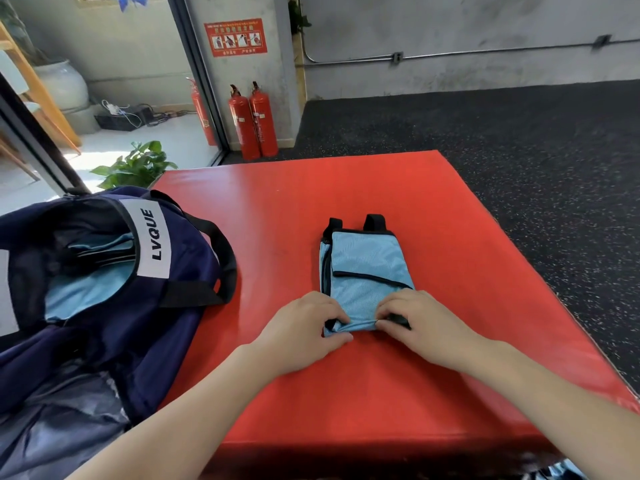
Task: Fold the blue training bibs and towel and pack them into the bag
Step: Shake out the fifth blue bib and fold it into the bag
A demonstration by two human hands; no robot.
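From the head camera I see both forearms reaching forward over the red mat [346,393], converging on a folded blue bib [367,271] that lies flat near the mat's middle. The bib is a narrow rectangle with black trim, and two black strap loops stick out at its far edge.

My left hand [304,330] sits palm-down at the near left corner of the bib, wrist low on the mat, fingers [337,318] curled over the top of the cloth with the thumb tucked under the near edge, so the corner is pinched between them. My right hand [419,323] mirrors it at the near right corner, knuckles raised, fingers bent inward and gripping the near hem where a bit of black trim shows. The near edge of the cloth is bunched slightly between the two hands.

To the left, the navy bag [114,306] rests on the mat's left edge, mouth open toward me, with light blue cloth [83,299] already visible inside it. A white label on it reads LVQUE.

Beyond the mat, two red fire extinguishers [254,123] stand against the wall, and a green plant [138,166] sits by the glass door.
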